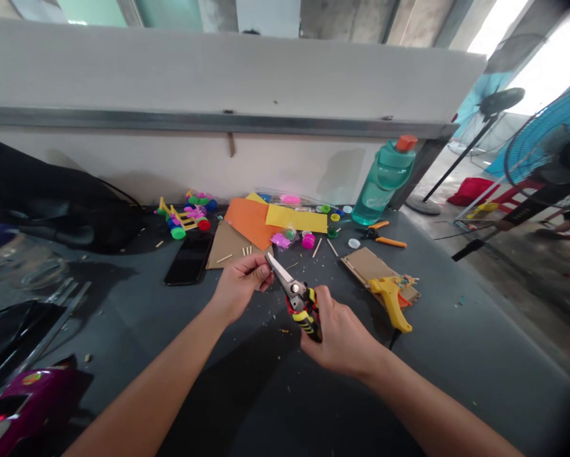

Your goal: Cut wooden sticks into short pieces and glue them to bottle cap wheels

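My right hand (344, 330) is wrapped round the black, yellow and red handles of a pair of shears (295, 289). Their blades point up and left, away from me. At the blade tips my left hand (240, 285) is closed in a pinch; whatever its fingers hold is too small or hidden to make out. Just beyond the left hand, short wooden stick pieces (247, 251) lie on brown cardboard (218, 244). An orange sheet (251, 221) and a yellow strip (297, 219) overlap behind it.
A black phone (188, 259) lies left of the cardboard, near a colourful small model (185, 219). To the right are a yellow glue gun (392, 301) on cardboard, orange-handled pliers (384, 238) and a teal bottle (383, 181). Bottle caps (335, 217) are scattered at the back.
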The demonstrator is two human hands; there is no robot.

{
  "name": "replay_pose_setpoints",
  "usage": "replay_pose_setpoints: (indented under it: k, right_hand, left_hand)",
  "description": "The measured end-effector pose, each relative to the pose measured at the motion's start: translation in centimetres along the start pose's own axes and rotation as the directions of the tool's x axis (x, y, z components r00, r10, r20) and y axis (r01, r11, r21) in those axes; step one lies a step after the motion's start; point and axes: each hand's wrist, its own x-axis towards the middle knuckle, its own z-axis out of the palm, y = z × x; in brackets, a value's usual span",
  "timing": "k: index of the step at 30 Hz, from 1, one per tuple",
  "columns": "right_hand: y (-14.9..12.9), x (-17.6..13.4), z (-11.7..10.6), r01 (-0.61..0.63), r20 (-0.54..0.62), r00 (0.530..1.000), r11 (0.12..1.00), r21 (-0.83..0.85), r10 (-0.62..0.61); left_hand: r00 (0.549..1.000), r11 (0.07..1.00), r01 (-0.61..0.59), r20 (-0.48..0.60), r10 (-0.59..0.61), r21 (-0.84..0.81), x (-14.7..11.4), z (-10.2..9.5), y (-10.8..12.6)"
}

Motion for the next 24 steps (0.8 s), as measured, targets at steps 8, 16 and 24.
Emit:
replay_pose_setpoints:
  k: [8,16,24]
  right_hand:
    - [0.4,0.5,0.4,-0.058,0.007,0.998,0.952,0.299,0.059]
    - [3.6,1.8,0.5,-0.194,-0.147,0.952,0.899,0.392,0.269]
    - [3.1,1.8,1.4,-0.25,-0.026,0.963,0.925,0.286,0.268]
  left_hand:
    - [0.997,0.995,0.074,0.007,-0.075,0.059,0.1,0.3,0.3]
    - [0.979,0.866,0.086,-0.202,0.018,0.493,1.7,-5.9,4.5]
    - [0.971,-0.129,0.207,-0.187,0.149,0.97,1.7,-10.7,1.9]
